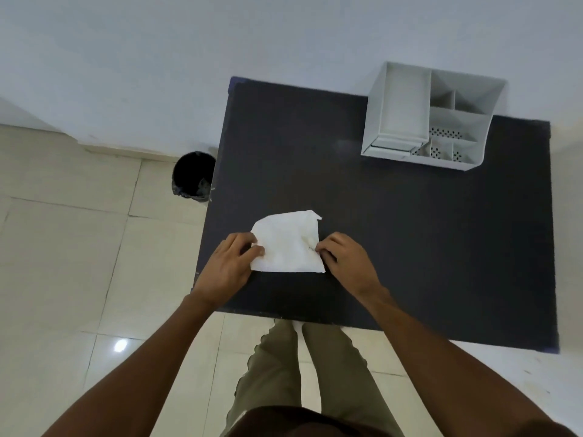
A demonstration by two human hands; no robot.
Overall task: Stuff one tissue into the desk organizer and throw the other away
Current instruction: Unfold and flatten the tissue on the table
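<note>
A white tissue [288,242] lies flat on the dark table [410,231], near its front left part. My left hand [232,263] pinches the tissue's left edge and my right hand [344,258] pinches its right edge. Only one tissue layer can be told apart; whether a second lies under it is hidden. The white desk organizer [432,116] with several compartments stands at the table's back right. A black bin [193,176] with a dark liner stands on the floor by the table's left edge.
A white wall rises behind the table. Beige floor tiles [63,247] spread to the left and under the table's front edge. My legs in olive trousers [303,367] stand close to the front edge.
</note>
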